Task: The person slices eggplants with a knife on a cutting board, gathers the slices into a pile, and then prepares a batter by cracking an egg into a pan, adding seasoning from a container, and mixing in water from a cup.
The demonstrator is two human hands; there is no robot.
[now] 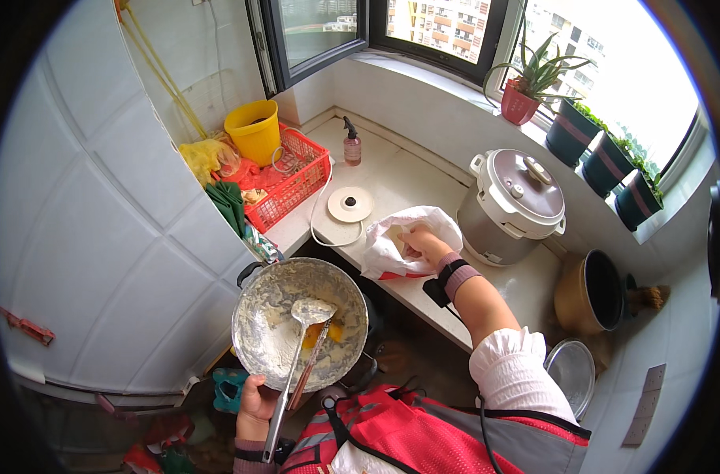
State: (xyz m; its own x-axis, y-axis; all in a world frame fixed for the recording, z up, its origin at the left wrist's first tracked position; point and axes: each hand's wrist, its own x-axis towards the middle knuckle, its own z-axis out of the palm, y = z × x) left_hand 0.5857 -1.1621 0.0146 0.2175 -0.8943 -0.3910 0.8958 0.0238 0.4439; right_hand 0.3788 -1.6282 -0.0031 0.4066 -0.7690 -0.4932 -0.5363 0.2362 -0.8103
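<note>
My left hand [257, 405] grips the near rim of a round metal pan [265, 290] with a dark side handle. Pale flour and dough residue coat its inside, with an orange-yellow patch like egg yolk [334, 332] near the middle. A metal spatula [286, 388] and brown chopsticks [308, 367] rest in the pan, their handles leaning over the near rim. My right hand [420, 244] reaches into the open mouth of a white bag [384, 228] on the counter. Its fingers are curled and partly hidden, so I cannot tell whether they hold anything.
Beside the bag stands a large rice cooker [508, 213]. A kettle base [350, 204], a spray bottle [352, 145] and a red basket [295, 195] with a yellow bucket [253, 133] share the counter [395, 154]. Potted plants [573, 133] line the windowsill. A gold pot [573, 296] sits right.
</note>
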